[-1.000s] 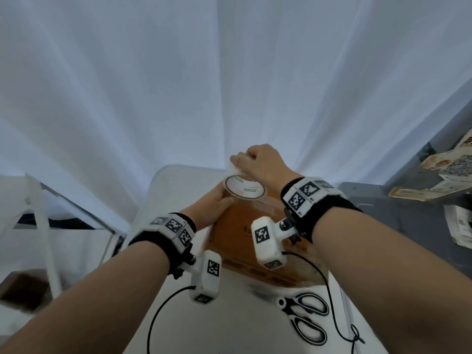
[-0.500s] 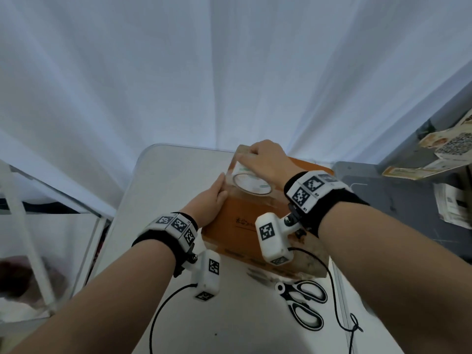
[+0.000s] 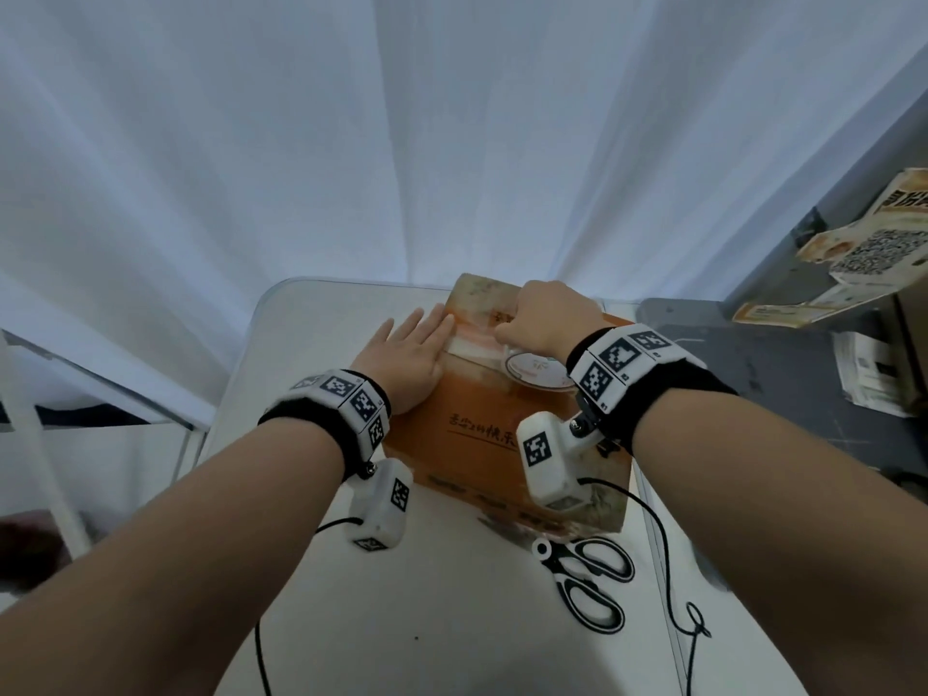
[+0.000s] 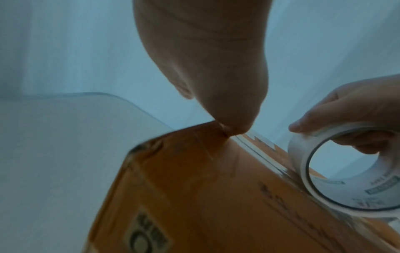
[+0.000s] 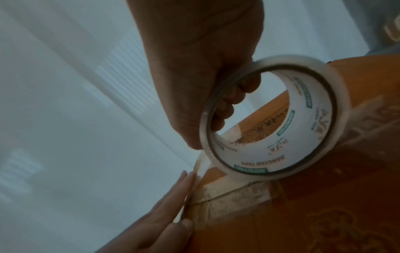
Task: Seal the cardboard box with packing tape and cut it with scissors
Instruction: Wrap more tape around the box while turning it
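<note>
Cardboard box (image 3: 482,439) left edge under flat left hand (image 3: 409,356).

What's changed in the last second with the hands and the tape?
The left hand has gone from cupping the box corner to lying flat, fingers straight, pressing the tape end over the left edge. The right hand has drawn the roll rightward across the top. Scissors unmoved; right grip unchanged.

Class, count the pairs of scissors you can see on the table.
1. The scissors lie on the white table, just in front of the cardboard box. Others may be hidden.
</note>
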The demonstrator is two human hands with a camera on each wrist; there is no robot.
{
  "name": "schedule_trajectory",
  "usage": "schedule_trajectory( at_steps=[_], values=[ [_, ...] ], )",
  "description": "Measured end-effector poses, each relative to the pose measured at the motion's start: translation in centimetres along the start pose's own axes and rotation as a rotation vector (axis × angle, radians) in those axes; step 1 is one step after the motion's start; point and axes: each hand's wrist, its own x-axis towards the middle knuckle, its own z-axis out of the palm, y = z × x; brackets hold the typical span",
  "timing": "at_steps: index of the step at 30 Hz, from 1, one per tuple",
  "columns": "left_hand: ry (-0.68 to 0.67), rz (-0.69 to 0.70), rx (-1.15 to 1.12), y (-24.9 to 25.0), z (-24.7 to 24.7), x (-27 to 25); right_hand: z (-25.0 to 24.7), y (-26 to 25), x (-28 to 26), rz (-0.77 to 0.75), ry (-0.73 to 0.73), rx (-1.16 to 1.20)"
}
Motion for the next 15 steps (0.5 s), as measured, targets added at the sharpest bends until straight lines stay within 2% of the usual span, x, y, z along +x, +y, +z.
schedule_trajectory(
  at_steps=[2, 6, 8, 12, 15],
  values=[
    [0.025, 0.059, 0.117, 0.3, -0.2, 0.4, 0.0, -0.2, -0.1, -0.002, 0.011, -0.011],
    [-0.008, 0.120, 0.132, 1.3, 0.8, 1.0, 0.3, -0.4, -0.3, -0.025, 0.023, -0.036],
    [-0.011, 0.104, 0.141, 1.2, 1.4, 1.0, 0.3, -0.4, -0.3, -0.046, 0.034, -0.006],
    [-0.012, 0.017, 0.166, -0.5, 1.1, 0.3, -0.5, -0.8, 0.1, -0.059, 0.091, 0.268],
    [-0.025, -0.054, 0.162, -1.3, 0.8, -0.2, -0.3, -1.8, 0.2, -0.105, 0.102, 0.356]
  ],
)
